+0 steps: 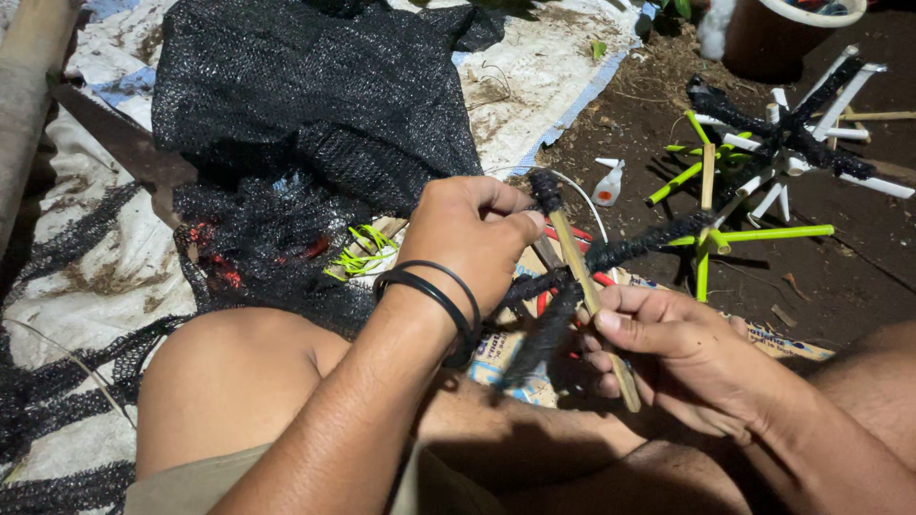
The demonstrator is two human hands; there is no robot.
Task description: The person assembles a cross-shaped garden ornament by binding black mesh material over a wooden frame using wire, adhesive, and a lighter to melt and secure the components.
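Observation:
My left hand [472,238], with black bands on its wrist, grips the upper part of a thin wooden stick [578,270] near its black-wrapped tip [546,189]. My right hand [668,348] holds the same stick lower down. Strips of black netting [544,334] are wound around crossed sticks between the two hands. A black-wrapped arm [639,246] of the piece runs off to the right toward green and wooden sticks [754,235].
A big heap of black mesh [315,105] lies on a white sheet [563,48] at the back left. A cluster of white, green and black-wrapped sticks [792,143] sits on dirt at right, near a small white bottle [608,183]. Yellow-green cord [367,250] lies by my knee [229,381].

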